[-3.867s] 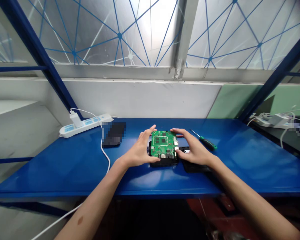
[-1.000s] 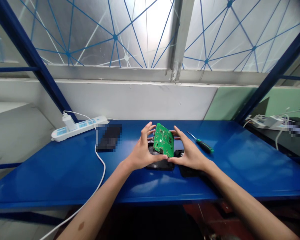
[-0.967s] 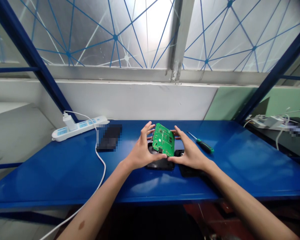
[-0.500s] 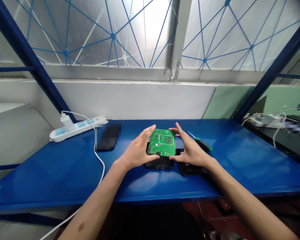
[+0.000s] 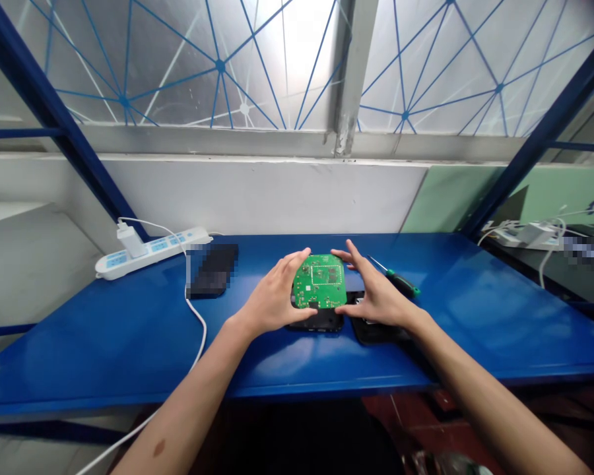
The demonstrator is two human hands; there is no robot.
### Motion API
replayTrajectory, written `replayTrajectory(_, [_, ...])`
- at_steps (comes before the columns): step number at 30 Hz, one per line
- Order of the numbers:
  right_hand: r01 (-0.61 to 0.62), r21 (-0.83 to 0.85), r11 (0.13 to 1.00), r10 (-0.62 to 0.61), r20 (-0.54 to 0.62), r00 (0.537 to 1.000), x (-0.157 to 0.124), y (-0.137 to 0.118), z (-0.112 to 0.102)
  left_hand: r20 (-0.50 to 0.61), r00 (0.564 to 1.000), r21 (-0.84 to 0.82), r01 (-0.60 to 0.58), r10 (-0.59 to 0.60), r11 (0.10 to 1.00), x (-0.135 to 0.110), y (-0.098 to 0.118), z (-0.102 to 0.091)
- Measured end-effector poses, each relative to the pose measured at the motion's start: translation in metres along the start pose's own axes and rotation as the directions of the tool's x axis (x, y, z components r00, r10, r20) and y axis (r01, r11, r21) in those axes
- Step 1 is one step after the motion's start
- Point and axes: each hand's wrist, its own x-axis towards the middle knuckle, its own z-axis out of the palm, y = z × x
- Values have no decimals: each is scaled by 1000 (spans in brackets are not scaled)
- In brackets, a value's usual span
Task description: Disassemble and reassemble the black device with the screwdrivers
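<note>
Between my two hands is a green circuit board (image 5: 327, 293), its component side facing me. My left hand (image 5: 272, 293) grips its left edge, thumb low at the front and fingers at the top. On the opposite edge my right hand (image 5: 379, 293) holds it, thumb at the lower corner and index finger raised near the upper one. Below the board lies a black plastic housing (image 5: 321, 322), partly covered by it. A second black housing part (image 5: 369, 333) sits to the right, mostly under my right hand and wrist.
A green-handled screwdriver (image 5: 400, 284) lies just beyond my right hand. At the left are a dark phone-like slab (image 5: 212, 274) and a white power strip (image 5: 153, 252) with a plug. Its white cable (image 5: 202, 330) runs over the front edge of the blue table (image 5: 103, 349).
The board has tipped slightly and shifted a little left and down toward the black housing, both hands still on it. My right fingers have moved slightly along its top edge.
</note>
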Motion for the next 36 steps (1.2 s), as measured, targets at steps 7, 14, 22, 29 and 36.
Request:
replayTrajectory(7, [6, -14, 1000, -6, -3, 1000, -1, 1, 1, -2, 1000, 20, 3, -3, 1000, 0, 0, -1])
replayTrajectory(14, [53, -45, 998, -55, -49, 997, -1, -3, 3, 13, 1000, 140, 14, -16, 990, 2, 3, 1])
replayTrajectory(22, [91, -94, 991, -97, -56, 994, 1, -11, 7, 19, 997, 199, -72, 70, 977, 7, 12, 11])
replayTrajectory(29, [111, -139, 984, -117, -36, 992, 2, -16, 10, 56, 994, 196, -106, 97, 975, 8, 14, 9])
replayTrajectory(36, [124, -108, 986, -127, -28, 991, 0, -18, 11, 32, 996, 199, -93, 89, 976, 9, 17, 6])
